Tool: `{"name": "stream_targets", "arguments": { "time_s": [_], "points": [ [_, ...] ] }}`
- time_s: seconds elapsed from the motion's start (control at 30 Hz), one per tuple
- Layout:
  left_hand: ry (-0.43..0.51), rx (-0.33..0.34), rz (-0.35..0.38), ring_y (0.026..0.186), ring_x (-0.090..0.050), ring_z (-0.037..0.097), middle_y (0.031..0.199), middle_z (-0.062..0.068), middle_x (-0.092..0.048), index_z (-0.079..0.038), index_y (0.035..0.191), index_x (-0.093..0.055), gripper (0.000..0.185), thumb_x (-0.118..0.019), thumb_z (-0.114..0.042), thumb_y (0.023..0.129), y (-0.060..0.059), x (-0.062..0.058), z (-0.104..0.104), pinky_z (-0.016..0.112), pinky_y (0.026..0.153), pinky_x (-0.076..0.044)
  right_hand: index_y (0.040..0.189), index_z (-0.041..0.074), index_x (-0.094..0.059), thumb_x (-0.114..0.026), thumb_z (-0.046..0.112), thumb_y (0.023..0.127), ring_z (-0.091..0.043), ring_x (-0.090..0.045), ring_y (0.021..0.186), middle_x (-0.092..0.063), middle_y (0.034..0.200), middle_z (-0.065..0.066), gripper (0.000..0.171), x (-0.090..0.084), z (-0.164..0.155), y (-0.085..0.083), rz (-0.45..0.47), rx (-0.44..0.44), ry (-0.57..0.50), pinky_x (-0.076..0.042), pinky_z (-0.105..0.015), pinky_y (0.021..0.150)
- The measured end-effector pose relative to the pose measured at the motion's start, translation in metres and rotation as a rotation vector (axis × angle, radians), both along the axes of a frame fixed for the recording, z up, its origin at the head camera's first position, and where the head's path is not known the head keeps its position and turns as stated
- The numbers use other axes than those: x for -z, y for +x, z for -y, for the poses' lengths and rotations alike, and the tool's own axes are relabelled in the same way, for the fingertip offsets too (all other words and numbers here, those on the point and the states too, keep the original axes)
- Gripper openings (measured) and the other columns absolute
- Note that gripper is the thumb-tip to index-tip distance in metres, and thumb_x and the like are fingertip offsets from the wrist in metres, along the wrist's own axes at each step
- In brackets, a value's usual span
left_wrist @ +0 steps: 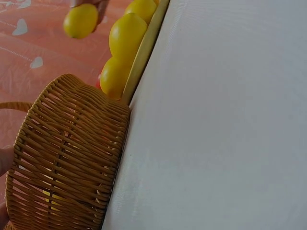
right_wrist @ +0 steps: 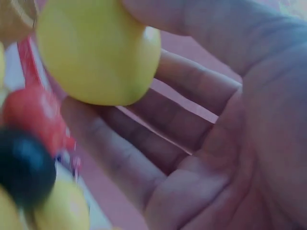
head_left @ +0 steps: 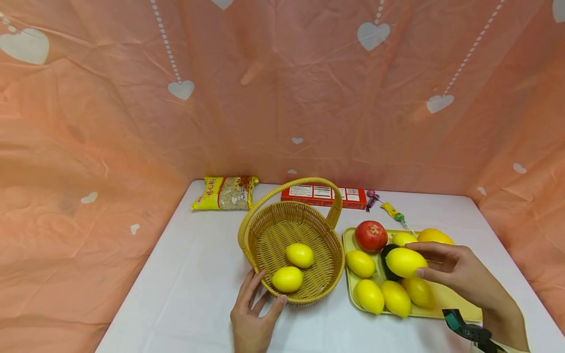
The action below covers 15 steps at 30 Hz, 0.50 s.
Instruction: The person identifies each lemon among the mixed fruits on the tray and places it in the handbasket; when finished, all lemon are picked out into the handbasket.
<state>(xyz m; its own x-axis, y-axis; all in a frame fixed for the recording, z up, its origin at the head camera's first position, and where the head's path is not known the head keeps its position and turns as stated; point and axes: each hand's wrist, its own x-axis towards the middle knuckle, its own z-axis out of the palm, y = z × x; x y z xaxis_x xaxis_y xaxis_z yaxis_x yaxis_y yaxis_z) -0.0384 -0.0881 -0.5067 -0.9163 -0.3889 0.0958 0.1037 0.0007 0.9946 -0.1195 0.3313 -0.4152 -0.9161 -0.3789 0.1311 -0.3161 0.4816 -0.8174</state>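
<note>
Left hand (head_left: 252, 318) on basket (head_left: 325, 284) rim, right hand (head_left: 459, 269) pinching lemon (head_left: 405, 262), box (head_left: 324, 195) label unreadable

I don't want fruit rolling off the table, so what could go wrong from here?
The right hand pinches the lemon only at the fingertips, so it might slip onto the crowded tray. The left hand just touches the basket rim; a dropped lemon could nudge the basket.

Head view looks down; both wrist views sit close.
</note>
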Motion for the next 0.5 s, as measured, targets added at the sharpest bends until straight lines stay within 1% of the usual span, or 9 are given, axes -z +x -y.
{"name": "stream_targets", "arguments": {
  "time_s": [0.13,0.2,0.23,0.37,0.43,0.5],
  "points": [
    [0.002,0.001,0.007,0.147,-0.054,0.039,0.166,0.018,-0.048,-0.002,0.146,-0.067,0.068,-0.093,0.002,0.083,0.000,0.000,0.000,0.027,0.104,-0.061,0.139,0.007,-0.073,-0.078,-0.003,0.098,-0.009,-0.075,0.113,-0.073,0.133,0.012,0.043,-0.013,0.025,-0.009,-0.004,-0.120,-0.034,-0.067,-0.023,0.089],
    [0.003,0.000,0.010,0.147,-0.054,0.039,0.166,0.018,-0.048,-0.002,0.146,-0.068,0.068,-0.094,0.003,0.083,-0.001,0.000,0.000,0.027,0.104,-0.061,0.138,0.008,-0.074,-0.079,-0.003,0.097,-0.013,-0.077,0.112,-0.076,0.133,0.008,0.043,-0.015,0.036,-0.014,0.008,-0.172,-0.059,-0.067,-0.025,0.091],
    [0.003,0.001,0.011,0.147,-0.054,0.039,0.166,0.018,-0.048,-0.003,0.146,-0.068,0.068,-0.094,0.003,0.083,-0.001,0.000,0.000,0.027,0.104,-0.061,0.139,0.008,-0.073,-0.079,-0.003,0.097,-0.014,-0.077,0.112,-0.077,0.133,0.006,0.043,-0.016,0.042,-0.017,0.032,-0.197,-0.080,-0.067,-0.026,0.092],
    [-0.004,-0.003,0.017,0.146,-0.055,0.037,0.166,0.016,-0.049,-0.003,0.146,-0.068,0.069,-0.094,0.003,0.082,-0.001,-0.001,0.000,0.027,0.104,-0.061,0.140,0.006,-0.071,-0.077,-0.001,0.100,-0.019,-0.079,0.111,-0.077,0.133,-0.002,0.042,-0.012,0.067,-0.025,0.120,-0.297,-0.158,-0.068,-0.029,0.094],
    [-0.006,-0.005,0.021,0.146,-0.055,0.035,0.166,0.016,-0.049,-0.004,0.146,-0.068,0.069,-0.094,0.003,0.082,-0.001,-0.001,0.000,0.027,0.104,-0.061,0.141,0.005,-0.071,-0.077,0.000,0.100,-0.021,-0.079,0.111,-0.077,0.133,-0.006,0.041,-0.008,0.080,-0.028,0.144,-0.350,-0.180,-0.068,-0.031,0.096],
    [-0.007,-0.010,0.024,0.145,-0.056,0.033,0.166,0.016,-0.049,-0.004,0.145,-0.069,0.068,-0.094,0.003,0.082,0.000,-0.001,0.000,0.027,0.105,-0.061,0.140,0.005,-0.072,-0.078,0.003,0.101,-0.021,-0.078,0.110,-0.077,0.133,-0.008,0.040,-0.003,0.093,-0.031,0.142,-0.392,-0.176,-0.067,-0.031,0.097]
  ]
}}
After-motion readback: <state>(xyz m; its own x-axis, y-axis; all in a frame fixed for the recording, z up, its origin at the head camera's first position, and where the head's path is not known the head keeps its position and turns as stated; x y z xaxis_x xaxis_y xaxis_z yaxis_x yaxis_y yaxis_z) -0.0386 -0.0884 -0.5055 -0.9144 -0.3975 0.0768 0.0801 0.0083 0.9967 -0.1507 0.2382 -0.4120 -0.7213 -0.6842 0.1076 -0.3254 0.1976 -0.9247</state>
